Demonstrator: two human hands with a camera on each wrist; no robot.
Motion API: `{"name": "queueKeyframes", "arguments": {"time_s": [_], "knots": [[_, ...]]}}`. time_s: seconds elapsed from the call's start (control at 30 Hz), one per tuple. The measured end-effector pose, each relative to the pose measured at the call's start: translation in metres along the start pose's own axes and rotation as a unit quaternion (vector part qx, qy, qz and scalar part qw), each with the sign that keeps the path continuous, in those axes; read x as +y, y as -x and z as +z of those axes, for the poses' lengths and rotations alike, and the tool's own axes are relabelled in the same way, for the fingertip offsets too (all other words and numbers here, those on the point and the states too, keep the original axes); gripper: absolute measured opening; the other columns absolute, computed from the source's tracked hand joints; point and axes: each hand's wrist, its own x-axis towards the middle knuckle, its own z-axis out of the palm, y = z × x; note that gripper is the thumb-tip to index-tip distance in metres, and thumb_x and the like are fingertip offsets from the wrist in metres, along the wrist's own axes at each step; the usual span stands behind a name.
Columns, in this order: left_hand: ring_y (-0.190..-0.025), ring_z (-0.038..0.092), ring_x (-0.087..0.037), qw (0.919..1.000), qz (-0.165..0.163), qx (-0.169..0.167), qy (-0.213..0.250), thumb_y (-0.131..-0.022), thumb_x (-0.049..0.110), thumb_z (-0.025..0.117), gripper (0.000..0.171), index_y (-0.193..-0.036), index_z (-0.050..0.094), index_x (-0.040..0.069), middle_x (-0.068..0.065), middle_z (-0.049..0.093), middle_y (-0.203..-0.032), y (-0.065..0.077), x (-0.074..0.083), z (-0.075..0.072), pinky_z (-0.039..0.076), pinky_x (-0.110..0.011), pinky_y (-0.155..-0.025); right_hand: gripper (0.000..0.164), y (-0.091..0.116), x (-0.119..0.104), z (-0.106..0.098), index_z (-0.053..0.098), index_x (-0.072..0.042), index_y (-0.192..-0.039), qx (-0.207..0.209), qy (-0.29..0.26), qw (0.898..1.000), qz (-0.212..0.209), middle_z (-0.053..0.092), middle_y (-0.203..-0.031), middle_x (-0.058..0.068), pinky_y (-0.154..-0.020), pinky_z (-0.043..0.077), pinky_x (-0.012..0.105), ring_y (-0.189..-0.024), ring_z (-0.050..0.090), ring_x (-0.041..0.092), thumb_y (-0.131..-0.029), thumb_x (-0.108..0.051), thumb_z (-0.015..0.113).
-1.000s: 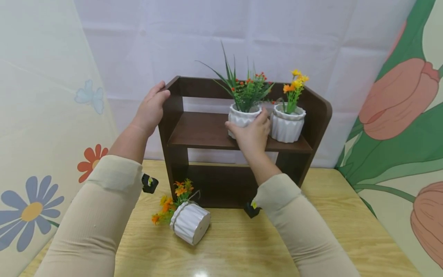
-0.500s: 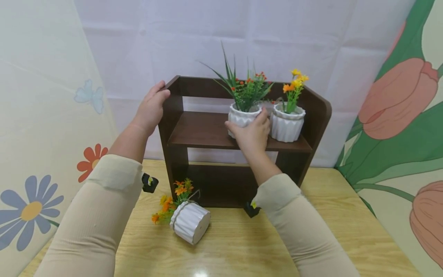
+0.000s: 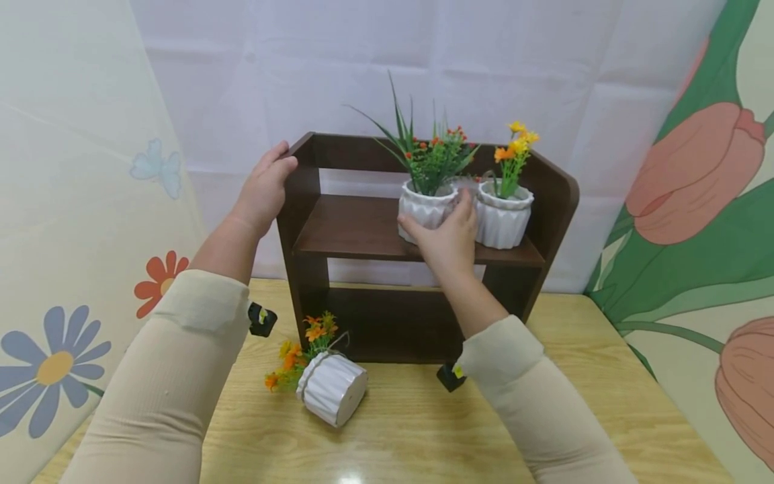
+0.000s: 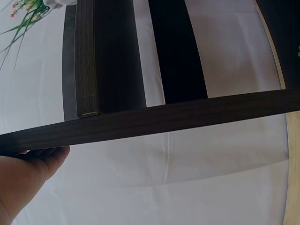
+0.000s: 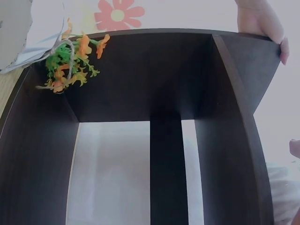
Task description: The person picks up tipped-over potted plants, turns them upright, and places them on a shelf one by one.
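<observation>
We see a dark brown shelf [image 3: 357,228] with a smooth wood-grain finish and rounded corners on its side panels, standing on a pale bench [image 3: 411,430] whose top shows yellowish grain and a gloss. A white pot [image 3: 423,207], pleated and wavy-rimmed, sits upright on the upper board, holding long green blades [image 3: 396,128] and a leafy sprig with tiny red blooms. The person's right hand [image 3: 452,245] is around it, thumb before the pot and fingers parted on its right; we cannot tell whether they touch it. Beside this, near the right panel, we find another fluted pot [image 3: 504,222], upright and filled with yellow and orange flowers [image 3: 514,148]. The left hand [image 3: 260,191] rests against the top of the left side panel, its fingers extended along the outer face. On the bench, in front of the shelf's left part, a third white pot [image 3: 331,390] lies on its side, flat base showing, twine tied around its neck, its orange flowers [image 3: 302,346] spilling out sideways.
</observation>
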Motion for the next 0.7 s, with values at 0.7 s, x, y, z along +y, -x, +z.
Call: {"name": "queueKeyframes", "arguments": {"time_s": [0.7], "knots": [[-0.152,0.009,-0.021,1.0,0.001,0.003,0.004,-0.104,0.039,0.03,0.061,-0.159,0.013,0.02,-0.003,0.009,-0.167,0.0,0.0,-0.001,0.01,-0.041,-0.124,0.107,0.026,0.007,-0.021,0.017,-0.012,-0.156,-0.077,-0.033,0.993,-0.08,0.026,-0.157,0.015,-0.116,0.03,0.048,-0.143,0.029,0.029,-0.076,-0.045,0.081]]}}
